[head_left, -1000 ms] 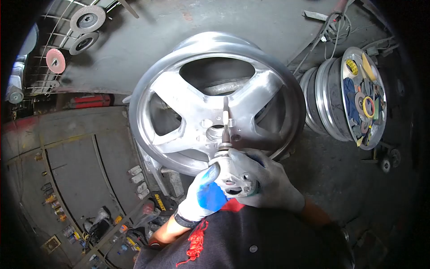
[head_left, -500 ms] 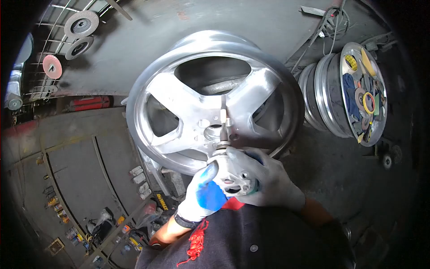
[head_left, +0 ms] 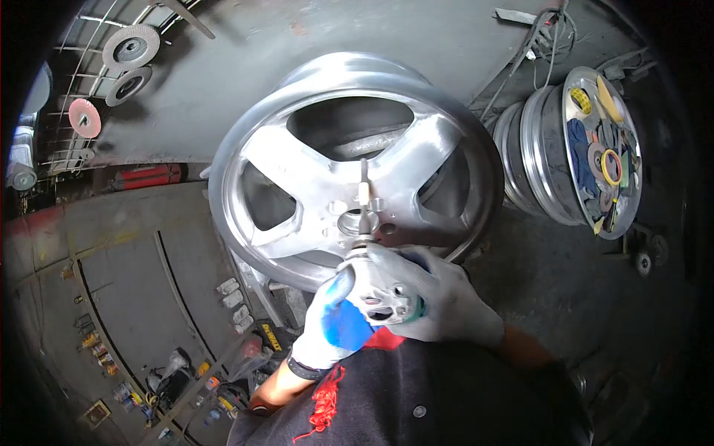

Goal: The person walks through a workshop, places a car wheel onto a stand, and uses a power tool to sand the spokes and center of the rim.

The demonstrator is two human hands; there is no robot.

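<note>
A bare aluminium wheel rim (head_left: 297, 178) with broad spokes stands upright in front of me. Both gloved hands grip a die grinder (head_left: 379, 293) whose slim shaft and small bit (head_left: 364, 195) reach onto the hub face, just above the centre bore. My left hand (head_left: 331, 327), in a blue-and-white glove, wraps the tool's body from the left. My right hand (head_left: 439, 297), in a grey glove, holds it from the right and above.
A second rim (head_left: 539, 160) at the right holds several abrasive discs and rags. Flap discs (head_left: 130, 46) hang on a wire rack at the upper left. Below the rim a stand (head_left: 260, 286) and a shelf of small bottles and tools (head_left: 171, 372) show.
The grinder and both hands have shifted slightly left, so the bit moved from right of the centre bore to just above it.
</note>
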